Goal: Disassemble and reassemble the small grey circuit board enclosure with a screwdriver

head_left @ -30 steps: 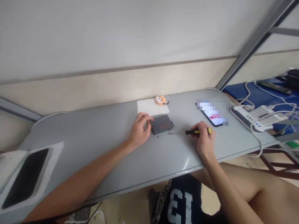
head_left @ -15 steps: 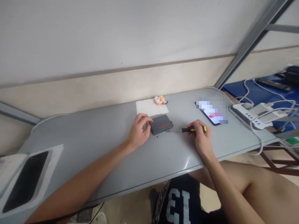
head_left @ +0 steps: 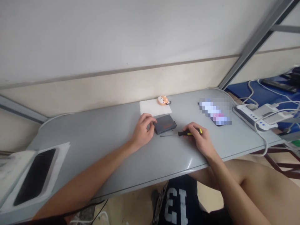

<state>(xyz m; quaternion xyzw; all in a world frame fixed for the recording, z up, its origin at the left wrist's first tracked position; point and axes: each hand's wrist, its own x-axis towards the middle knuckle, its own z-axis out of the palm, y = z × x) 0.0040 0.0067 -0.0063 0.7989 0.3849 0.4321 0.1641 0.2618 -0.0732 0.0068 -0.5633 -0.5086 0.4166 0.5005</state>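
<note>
Screwdriver (head_left: 182, 133), black and yellow, gripped in the curled fingers of the right hand (head_left: 199, 137), right of centre in the frame, its thin shaft pointing left. Near centre, the half-curled left hand (head_left: 144, 130) touches the left edge of a dark grey box (head_left: 165, 123); whether it pinches the box cannot be told. Above lies white paper (head_left: 151, 108) bearing an orange-and-white animal-faced object (head_left: 162, 100).
</note>
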